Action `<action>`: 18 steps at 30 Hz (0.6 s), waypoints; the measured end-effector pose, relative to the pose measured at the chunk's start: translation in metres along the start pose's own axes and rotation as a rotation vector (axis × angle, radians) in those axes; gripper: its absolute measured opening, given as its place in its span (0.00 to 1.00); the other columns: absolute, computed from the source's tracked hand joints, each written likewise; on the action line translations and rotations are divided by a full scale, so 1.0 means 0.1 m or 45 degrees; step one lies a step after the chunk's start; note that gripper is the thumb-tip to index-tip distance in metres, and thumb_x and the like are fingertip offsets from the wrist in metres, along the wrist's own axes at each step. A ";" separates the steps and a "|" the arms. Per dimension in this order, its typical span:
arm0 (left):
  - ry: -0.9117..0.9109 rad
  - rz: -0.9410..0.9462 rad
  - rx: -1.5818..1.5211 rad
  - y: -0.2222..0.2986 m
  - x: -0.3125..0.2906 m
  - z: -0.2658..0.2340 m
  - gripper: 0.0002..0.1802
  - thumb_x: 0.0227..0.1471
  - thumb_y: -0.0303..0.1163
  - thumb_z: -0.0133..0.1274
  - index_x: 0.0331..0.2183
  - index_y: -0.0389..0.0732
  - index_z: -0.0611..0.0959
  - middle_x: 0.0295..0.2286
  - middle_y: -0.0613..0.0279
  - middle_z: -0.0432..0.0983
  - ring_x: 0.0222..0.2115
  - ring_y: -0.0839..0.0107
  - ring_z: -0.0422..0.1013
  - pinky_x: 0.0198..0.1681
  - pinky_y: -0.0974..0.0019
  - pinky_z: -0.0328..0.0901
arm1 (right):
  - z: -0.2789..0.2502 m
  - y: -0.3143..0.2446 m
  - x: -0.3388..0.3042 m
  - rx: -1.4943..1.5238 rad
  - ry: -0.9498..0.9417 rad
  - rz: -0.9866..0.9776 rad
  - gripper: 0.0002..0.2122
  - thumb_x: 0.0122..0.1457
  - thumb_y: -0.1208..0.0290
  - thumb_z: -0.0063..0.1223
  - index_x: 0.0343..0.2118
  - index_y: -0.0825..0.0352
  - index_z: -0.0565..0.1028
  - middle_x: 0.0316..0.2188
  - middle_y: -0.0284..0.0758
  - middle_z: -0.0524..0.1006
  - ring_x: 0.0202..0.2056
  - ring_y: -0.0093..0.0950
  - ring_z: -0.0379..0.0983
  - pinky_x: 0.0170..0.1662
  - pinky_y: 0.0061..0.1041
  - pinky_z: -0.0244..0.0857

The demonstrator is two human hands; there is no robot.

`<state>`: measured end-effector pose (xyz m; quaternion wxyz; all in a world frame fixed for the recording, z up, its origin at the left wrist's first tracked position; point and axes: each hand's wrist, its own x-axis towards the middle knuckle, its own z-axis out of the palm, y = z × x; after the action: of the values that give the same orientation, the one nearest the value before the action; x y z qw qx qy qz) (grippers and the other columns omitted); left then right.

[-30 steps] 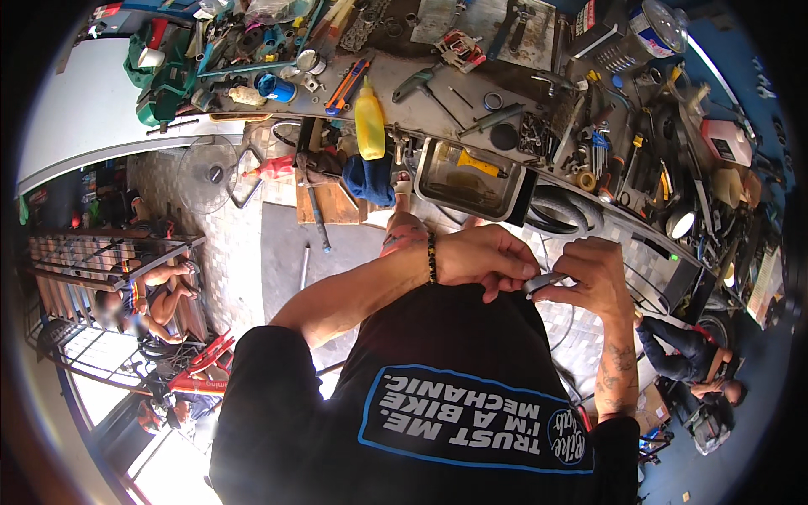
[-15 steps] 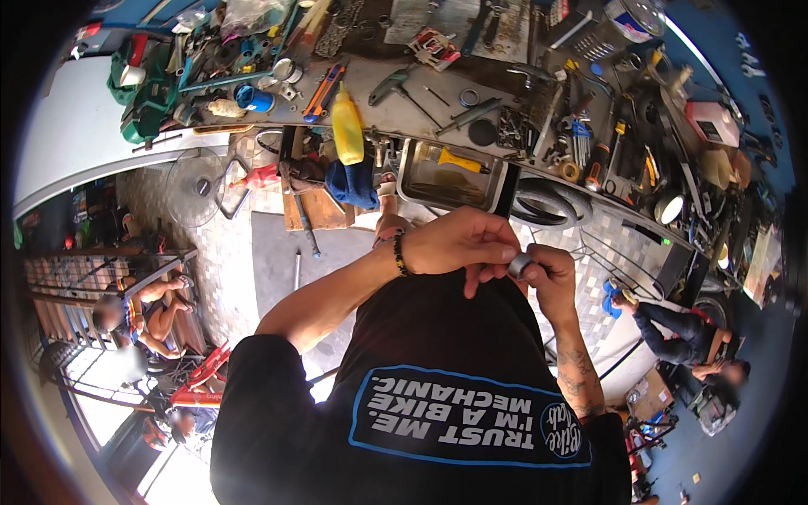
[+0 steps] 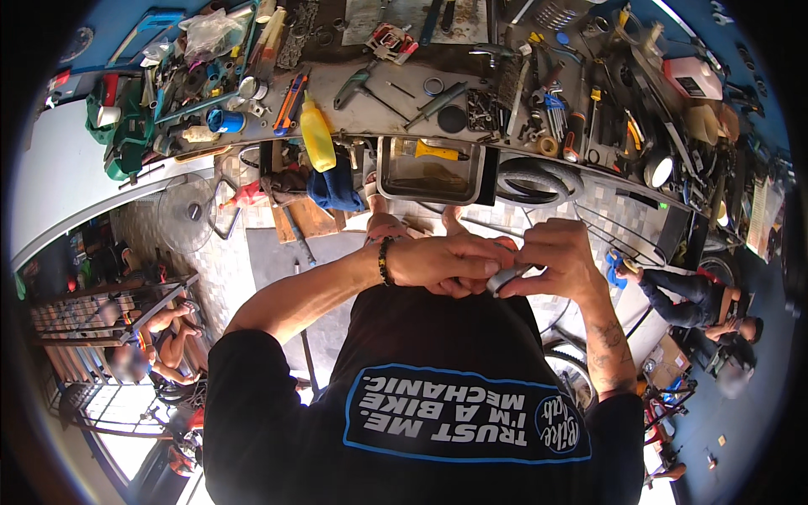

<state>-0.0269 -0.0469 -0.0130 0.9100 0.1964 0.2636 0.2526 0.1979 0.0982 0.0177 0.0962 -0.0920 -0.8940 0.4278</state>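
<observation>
In front of my black shirt, both hands meet around a small grey metal ring-like part [image 3: 505, 279]. My left hand [image 3: 448, 263] comes from the left with a beaded band at the wrist; its thumb and fingers are closed against the part's left side. From the right, my right hand [image 3: 557, 259] has bent fingers, and its thumb and fingers pinch the part's other side. Fingers cover much of the part, so its full shape is hidden.
Ahead runs a cluttered workbench [image 3: 370, 123] with a yellow squeeze bottle [image 3: 316, 139] at its edge. Below it are a metal tray [image 3: 431, 190], holding a yellow-handled brush [image 3: 439, 152], and black tyres [image 3: 539, 180]. A fan [image 3: 187, 215] stands left; people sit at both sides.
My right hand has turned, its knuckles now raised and its wrist farther right. The grey part has tilted between the fingers. The whole view has shifted slightly, with the bench appearing higher and farther left.
</observation>
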 end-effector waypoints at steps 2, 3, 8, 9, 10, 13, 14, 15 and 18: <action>0.081 0.082 0.016 0.05 -0.01 0.00 0.22 0.73 0.43 0.43 0.60 0.42 0.74 0.29 0.70 0.64 0.24 0.84 0.57 0.21 0.79 0.50 | 0.03 0.02 0.02 0.060 0.053 0.064 0.18 0.43 0.54 0.77 0.29 0.63 0.84 0.15 0.30 0.70 0.18 0.30 0.70 0.23 0.29 0.60; 0.150 0.161 0.037 0.07 0.00 0.00 0.20 0.73 0.45 0.43 0.55 0.42 0.77 0.28 0.72 0.64 0.23 0.85 0.57 0.19 0.79 0.49 | 0.10 0.02 0.03 0.205 0.180 0.134 0.15 0.50 0.56 0.75 0.26 0.64 0.82 0.15 0.27 0.70 0.18 0.24 0.68 0.23 0.26 0.58; 0.494 0.296 0.353 0.15 0.08 -0.31 0.20 0.70 0.48 0.49 0.46 0.41 0.81 0.24 0.70 0.69 0.21 0.80 0.62 0.19 0.73 0.56 | 0.71 -0.08 -0.10 1.277 0.466 0.853 0.22 0.73 0.53 0.47 0.26 0.64 0.76 0.19 0.23 0.70 0.21 0.13 0.57 0.24 0.17 0.49; 0.690 0.409 0.634 0.19 0.11 -0.49 0.19 0.68 0.48 0.52 0.44 0.40 0.80 0.22 0.68 0.70 0.21 0.76 0.65 0.22 0.69 0.61 | 0.75 -0.07 -0.15 1.322 0.477 0.998 0.22 0.73 0.52 0.47 0.26 0.64 0.76 0.20 0.23 0.70 0.22 0.13 0.58 0.25 0.17 0.50; 0.859 0.576 0.947 0.25 0.13 -0.70 0.19 0.66 0.47 0.55 0.42 0.40 0.80 0.21 0.65 0.71 0.21 0.71 0.68 0.25 0.65 0.66 | 0.79 -0.06 -0.18 1.374 0.493 1.188 0.22 0.73 0.52 0.46 0.27 0.64 0.76 0.21 0.24 0.71 0.23 0.13 0.59 0.26 0.17 0.51; 2.019 0.659 1.618 0.65 0.00 -1.57 0.26 0.57 0.52 0.61 0.48 0.42 0.80 0.35 0.53 0.78 0.39 0.49 0.75 0.43 0.51 0.70 | 0.81 -0.02 -0.24 1.393 0.664 1.141 0.25 0.73 0.47 0.44 0.30 0.65 0.77 0.17 0.21 0.62 0.19 0.11 0.52 0.23 0.18 0.43; 2.285 0.404 1.794 0.76 -0.07 -1.82 0.31 0.55 0.55 0.62 0.51 0.43 0.79 0.43 0.50 0.78 0.47 0.44 0.74 0.49 0.48 0.68 | 0.79 0.00 -0.26 1.199 0.717 1.149 0.25 0.73 0.46 0.43 0.30 0.65 0.77 0.16 0.20 0.60 0.19 0.11 0.50 0.22 0.18 0.42; 2.347 0.459 1.814 0.82 -0.08 -2.01 0.35 0.53 0.56 0.63 0.53 0.43 0.77 0.47 0.48 0.75 0.50 0.44 0.71 0.52 0.46 0.66 | 0.76 0.02 -0.28 1.068 0.732 1.117 0.25 0.73 0.46 0.44 0.31 0.65 0.77 0.16 0.19 0.59 0.19 0.11 0.49 0.22 0.17 0.42; 2.409 0.260 1.744 1.01 -0.04 -2.37 0.45 0.47 0.61 0.67 0.58 0.43 0.73 0.55 0.46 0.68 0.57 0.43 0.64 0.57 0.40 0.61 | 0.68 0.06 -0.39 0.928 0.749 1.083 0.22 0.73 0.49 0.47 0.34 0.65 0.77 0.17 0.18 0.59 0.19 0.10 0.50 0.24 0.17 0.44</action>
<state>-0.2030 0.0841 -0.1481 0.0308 0.3995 0.8993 0.1752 0.2191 0.0414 -0.0324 0.1847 -0.5145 -0.5122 0.6624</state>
